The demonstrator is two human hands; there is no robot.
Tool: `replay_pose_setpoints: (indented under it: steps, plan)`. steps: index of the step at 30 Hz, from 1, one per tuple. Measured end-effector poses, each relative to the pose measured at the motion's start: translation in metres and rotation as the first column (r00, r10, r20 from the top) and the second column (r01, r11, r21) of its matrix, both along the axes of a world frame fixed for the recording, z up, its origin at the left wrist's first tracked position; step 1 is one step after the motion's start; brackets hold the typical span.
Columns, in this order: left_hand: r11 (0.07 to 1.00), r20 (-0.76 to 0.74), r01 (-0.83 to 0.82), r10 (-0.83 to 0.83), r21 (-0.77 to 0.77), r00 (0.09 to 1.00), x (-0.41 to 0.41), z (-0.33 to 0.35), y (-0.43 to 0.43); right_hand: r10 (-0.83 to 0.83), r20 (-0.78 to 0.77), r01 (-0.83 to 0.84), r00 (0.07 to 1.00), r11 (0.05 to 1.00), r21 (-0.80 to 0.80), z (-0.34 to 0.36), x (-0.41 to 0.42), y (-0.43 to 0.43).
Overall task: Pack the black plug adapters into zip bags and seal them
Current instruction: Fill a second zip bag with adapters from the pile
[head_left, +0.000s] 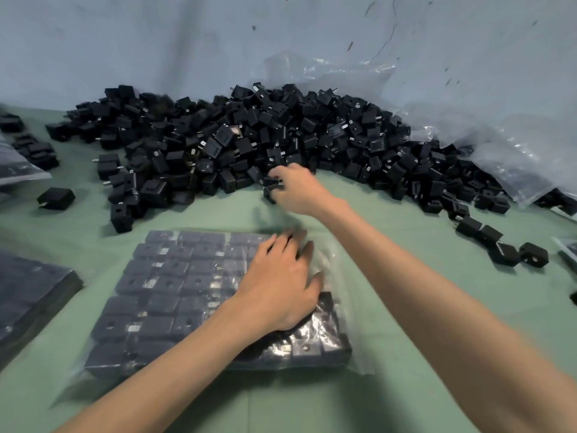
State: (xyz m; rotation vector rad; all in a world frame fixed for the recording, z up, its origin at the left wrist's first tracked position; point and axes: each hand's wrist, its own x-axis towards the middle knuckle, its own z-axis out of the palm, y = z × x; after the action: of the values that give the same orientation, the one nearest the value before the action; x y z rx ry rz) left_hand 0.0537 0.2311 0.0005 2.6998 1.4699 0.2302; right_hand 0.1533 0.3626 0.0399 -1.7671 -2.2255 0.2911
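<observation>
A pale green table cover (406,276) runs underfoot of everything here. Nearest, a clear zip bag (175,295) lies flat on it, packed with black adapters in tidy rows. Its right end is hidden under the left hand (281,285), which rests on top with fingers spread and fairly straight, blurred at the tips. A stack of filled bags (28,292) is cut off at the left edge.

Further out, the right hand (296,189) curls its fingers round a couple of plug adapters (271,187) at the near edge of the big loose heap (249,135). Strays (502,245) sit apart to the right. Crumpled clear plastic sheeting (499,145) covers the heap's right end. Behind stands a scuffed blue-grey wall (156,42). Any markings on the adapters are too small to read.
</observation>
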Motion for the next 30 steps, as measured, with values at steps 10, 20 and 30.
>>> replay_pose_setpoints:
  steps: [10, 20, 30]
  plan:
    - [1.0, -0.007, -0.008, 0.008, 0.013, 1.0, 0.0, 0.002, 0.0, 0.04, 0.368, -0.054, 0.929, 0.998, 0.029, -0.025, -0.028, 0.005]
    - [1.0, 0.014, -0.007, 0.007, -0.005, 1.0, 0.0, -0.002, 0.001, -0.041, -0.178, 0.034, 0.983, 0.998, -0.046, -0.015, 0.03, -0.019]
    - [0.997, -0.036, -0.012, 0.01, -0.076, 0.999, -0.001, 0.0, 0.001, -0.261, -0.663, 0.239, 0.702, 0.963, -0.126, -0.024, 0.104, -0.116]
